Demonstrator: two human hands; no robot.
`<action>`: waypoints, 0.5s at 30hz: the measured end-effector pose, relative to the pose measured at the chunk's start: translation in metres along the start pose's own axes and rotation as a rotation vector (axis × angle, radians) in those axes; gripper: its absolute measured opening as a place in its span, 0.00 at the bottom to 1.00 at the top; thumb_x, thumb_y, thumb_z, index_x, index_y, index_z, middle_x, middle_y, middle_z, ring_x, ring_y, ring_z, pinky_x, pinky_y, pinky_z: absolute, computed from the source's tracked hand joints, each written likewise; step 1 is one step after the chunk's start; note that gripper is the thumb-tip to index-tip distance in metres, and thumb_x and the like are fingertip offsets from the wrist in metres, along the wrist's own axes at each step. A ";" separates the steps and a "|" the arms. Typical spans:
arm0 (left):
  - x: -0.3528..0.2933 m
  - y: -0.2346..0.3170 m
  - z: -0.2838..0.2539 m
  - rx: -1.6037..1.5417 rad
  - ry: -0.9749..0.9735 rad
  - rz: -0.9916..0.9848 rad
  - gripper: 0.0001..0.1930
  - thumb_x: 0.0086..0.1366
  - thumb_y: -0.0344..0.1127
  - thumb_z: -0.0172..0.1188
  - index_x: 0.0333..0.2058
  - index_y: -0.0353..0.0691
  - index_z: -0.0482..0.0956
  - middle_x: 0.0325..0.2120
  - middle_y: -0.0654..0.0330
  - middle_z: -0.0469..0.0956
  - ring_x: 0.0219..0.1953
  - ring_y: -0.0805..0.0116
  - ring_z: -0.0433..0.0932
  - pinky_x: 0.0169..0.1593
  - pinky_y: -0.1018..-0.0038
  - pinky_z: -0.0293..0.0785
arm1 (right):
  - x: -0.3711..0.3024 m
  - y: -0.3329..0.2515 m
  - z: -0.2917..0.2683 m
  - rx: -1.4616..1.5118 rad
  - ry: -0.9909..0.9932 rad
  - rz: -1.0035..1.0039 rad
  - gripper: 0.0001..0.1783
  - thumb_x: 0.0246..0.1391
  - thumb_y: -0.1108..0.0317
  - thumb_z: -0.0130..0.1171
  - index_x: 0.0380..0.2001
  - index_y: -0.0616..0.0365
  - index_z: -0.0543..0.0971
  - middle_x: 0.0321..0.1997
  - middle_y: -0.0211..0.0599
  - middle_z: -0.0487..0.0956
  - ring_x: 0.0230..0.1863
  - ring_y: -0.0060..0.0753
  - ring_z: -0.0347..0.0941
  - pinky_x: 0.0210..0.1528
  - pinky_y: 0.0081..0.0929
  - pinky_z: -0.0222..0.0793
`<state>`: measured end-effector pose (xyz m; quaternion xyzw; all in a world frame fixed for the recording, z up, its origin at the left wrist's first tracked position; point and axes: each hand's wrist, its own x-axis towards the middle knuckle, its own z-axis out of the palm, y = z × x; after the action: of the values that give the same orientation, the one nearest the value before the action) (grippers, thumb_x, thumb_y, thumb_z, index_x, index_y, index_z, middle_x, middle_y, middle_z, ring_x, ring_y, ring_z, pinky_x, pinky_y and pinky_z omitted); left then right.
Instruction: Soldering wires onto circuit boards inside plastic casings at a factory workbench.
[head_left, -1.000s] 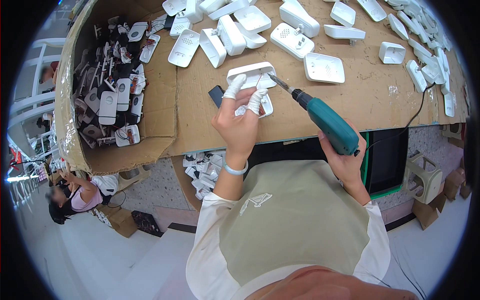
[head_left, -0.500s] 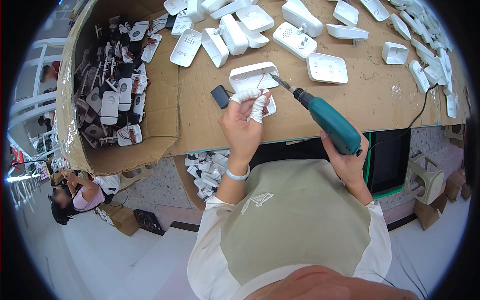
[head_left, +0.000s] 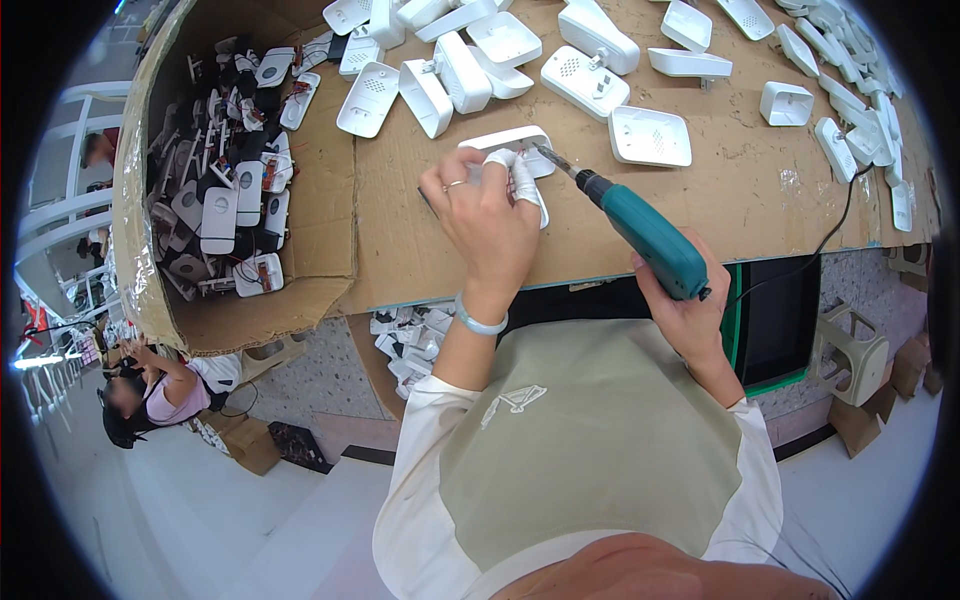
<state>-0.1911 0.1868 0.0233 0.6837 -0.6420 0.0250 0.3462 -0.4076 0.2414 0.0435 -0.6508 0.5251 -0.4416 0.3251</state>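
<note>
My right hand (head_left: 690, 310) is wrapped round a teal corded tool that looks like a soldering iron (head_left: 652, 238). Its metal tip points up-left into a white plastic housing (head_left: 510, 136) lying open side up. Over that housing's near side bends my left hand (head_left: 485, 215), white tape round its thumb and a finger. Those fingertips pinch together close to the tip; what they hold is hidden behind them. A white piece (head_left: 544, 210) shows just right of my left hand, mostly covered. A dark block's edge (head_left: 428, 200) peeks out on the other side.
Several white housings (head_left: 650, 136) lie across the far side of the cardboard-covered table (head_left: 420, 270), with more heaped at the far right. A cardboard box (head_left: 330, 170) full of wired white parts stands at left. The tool's black cord (head_left: 835, 235) runs off right.
My left hand has turned over and moved up against the housing, its back now covering most of the dark block. The tool has shifted slightly left, its tip still in the housing.
</note>
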 end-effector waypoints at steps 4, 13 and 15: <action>0.001 0.000 0.007 0.087 0.022 0.044 0.09 0.51 0.25 0.64 0.34 0.34 0.83 0.54 0.50 0.76 0.60 0.46 0.67 0.61 0.50 0.58 | 0.005 0.002 0.006 0.001 -0.030 -0.028 0.14 0.49 0.82 0.67 0.40 0.65 0.79 0.37 0.45 0.81 0.35 0.44 0.79 0.39 0.30 0.74; 0.000 -0.011 0.013 -0.001 -0.045 0.001 0.10 0.51 0.23 0.63 0.34 0.33 0.81 0.56 0.51 0.76 0.61 0.46 0.67 0.63 0.49 0.55 | 0.008 0.001 0.011 0.008 -0.066 -0.015 0.14 0.51 0.81 0.66 0.42 0.65 0.79 0.38 0.45 0.80 0.35 0.45 0.79 0.40 0.31 0.74; 0.000 -0.010 0.011 0.005 -0.051 -0.001 0.10 0.51 0.23 0.63 0.34 0.33 0.81 0.56 0.51 0.76 0.61 0.46 0.67 0.63 0.49 0.55 | 0.009 0.000 0.011 0.002 -0.072 -0.016 0.14 0.51 0.81 0.66 0.42 0.65 0.79 0.37 0.45 0.80 0.35 0.45 0.79 0.40 0.31 0.74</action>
<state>-0.1869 0.1808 0.0100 0.6855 -0.6500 0.0090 0.3280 -0.3968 0.2326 0.0406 -0.6700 0.5076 -0.4210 0.3410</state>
